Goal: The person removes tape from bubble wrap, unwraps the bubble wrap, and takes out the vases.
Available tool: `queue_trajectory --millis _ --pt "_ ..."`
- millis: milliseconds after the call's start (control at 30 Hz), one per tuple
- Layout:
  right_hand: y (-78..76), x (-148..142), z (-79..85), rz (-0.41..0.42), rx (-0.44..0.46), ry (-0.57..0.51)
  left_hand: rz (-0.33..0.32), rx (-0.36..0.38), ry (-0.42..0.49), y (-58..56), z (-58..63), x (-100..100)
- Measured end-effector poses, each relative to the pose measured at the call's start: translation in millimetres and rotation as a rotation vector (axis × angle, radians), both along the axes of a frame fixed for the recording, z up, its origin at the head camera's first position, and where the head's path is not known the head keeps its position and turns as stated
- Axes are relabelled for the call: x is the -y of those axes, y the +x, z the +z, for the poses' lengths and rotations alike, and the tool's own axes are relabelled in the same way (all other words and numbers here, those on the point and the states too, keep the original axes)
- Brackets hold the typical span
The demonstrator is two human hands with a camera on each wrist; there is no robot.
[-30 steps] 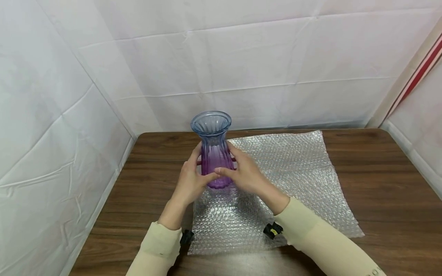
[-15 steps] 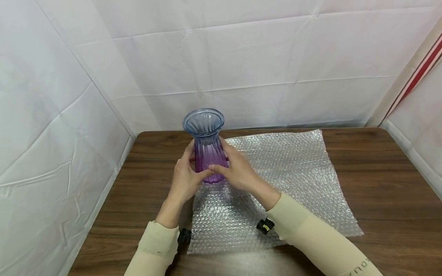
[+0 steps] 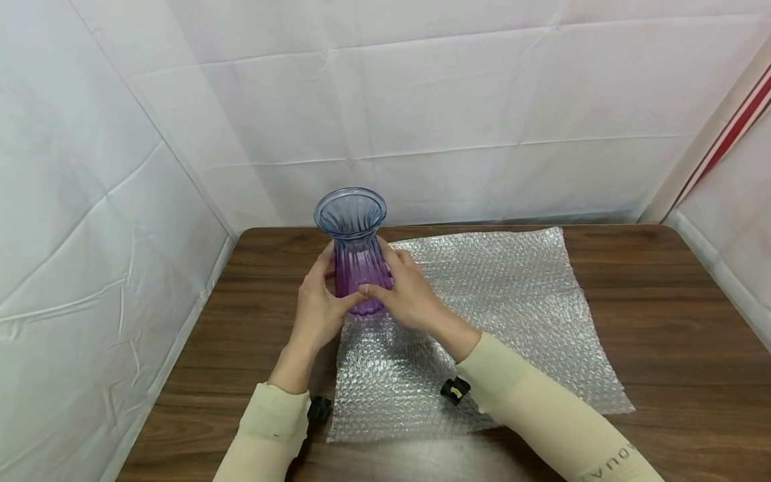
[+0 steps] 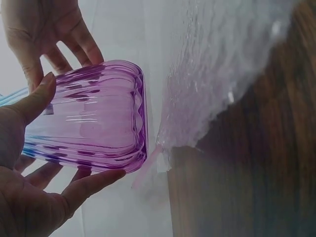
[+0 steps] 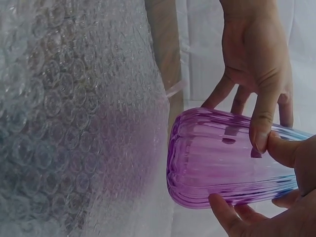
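Observation:
A ribbed glass vase [image 3: 361,264], blue at its flared rim and purple toward the base, is held up between both hands. My left hand [image 3: 316,308] grips its left side and my right hand [image 3: 412,294] its right side. Their thumbs meet across the front of the vase. The left wrist view shows the purple base [image 4: 108,118] apart from the table, with fingers wrapped round the body. In the right wrist view the vase [image 5: 217,158] lies between both hands, its base facing the bubble wrap [image 5: 74,113].
A sheet of bubble wrap [image 3: 512,301] lies flat on the brown wooden table [image 3: 680,321], under and right of the vase. White cloth walls [image 3: 446,100] stand behind and at the sides. A small black device [image 3: 456,389] sits at the right wrist.
Both hands have carried the vase a little to the left and slightly up in the head view. The grip looks the same, and the bubble wrap has stayed in place.

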State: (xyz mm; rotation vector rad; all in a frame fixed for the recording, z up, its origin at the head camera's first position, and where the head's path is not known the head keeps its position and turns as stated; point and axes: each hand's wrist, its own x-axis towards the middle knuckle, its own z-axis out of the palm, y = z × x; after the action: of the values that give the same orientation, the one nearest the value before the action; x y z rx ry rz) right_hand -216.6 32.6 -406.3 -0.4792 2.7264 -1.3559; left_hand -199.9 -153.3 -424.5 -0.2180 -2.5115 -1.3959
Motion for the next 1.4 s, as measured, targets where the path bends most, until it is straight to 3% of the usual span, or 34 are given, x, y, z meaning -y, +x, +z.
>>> queue_trajectory --millis 567,1167,1400 --pt "-13.0 17 5.1 0.003 -0.001 0.008 0.059 -0.023 0.013 -8.2 0.6 10" --pt "-23.4 39 -1.2 -0.018 -0.045 -0.144 0.123 -0.055 0.047 -16.3 0.5 26" --pt "-25.0 43 -2.4 -0.033 -0.028 -0.145 0.147 -0.065 0.055 -19.2 0.0 30"
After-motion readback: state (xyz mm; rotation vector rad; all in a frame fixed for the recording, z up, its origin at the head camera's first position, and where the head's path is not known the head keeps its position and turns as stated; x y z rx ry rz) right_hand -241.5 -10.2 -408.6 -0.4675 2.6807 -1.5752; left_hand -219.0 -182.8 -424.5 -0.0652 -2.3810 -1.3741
